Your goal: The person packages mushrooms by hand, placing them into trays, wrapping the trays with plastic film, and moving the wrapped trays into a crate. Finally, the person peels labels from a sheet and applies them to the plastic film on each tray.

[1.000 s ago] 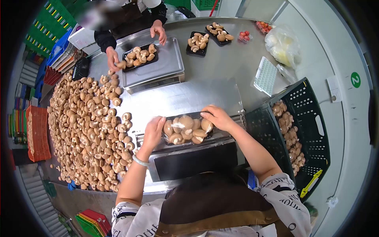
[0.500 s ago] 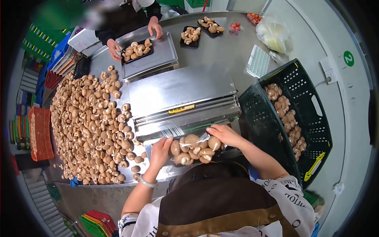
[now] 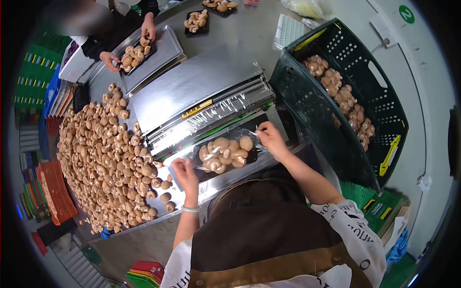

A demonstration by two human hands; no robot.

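Observation:
A dark tray of shiitake mushrooms (image 3: 223, 152) lies in front of me at the near side of the metal wrapping machine (image 3: 197, 81), with clear plastic film over it. My right hand (image 3: 272, 140) pinches a gathered end of the film (image 3: 258, 135) just off the tray's right end. At the opposite end my left hand (image 3: 185, 173), fingers drawn together, grips the film by the tray's left side. A crinkled strip of film also lies along the machine's roller bar (image 3: 216, 113).
Loose mushrooms (image 3: 105, 158) form a big pile on the left. A dark green crate (image 3: 336, 158) with wrapped mushroom packs (image 3: 343, 93) stands right. Across the table a co-worker's hands (image 3: 149, 29) hold a mushroom tray (image 3: 135, 56) over a metal pan (image 3: 165, 43). Two filled trays (image 3: 196, 23) sit beyond.
Both hands have moved outward from the mushrooms, and the film now stretches past the tray's ends. The view has shifted and turned. The co-worker's tray is now tilted.

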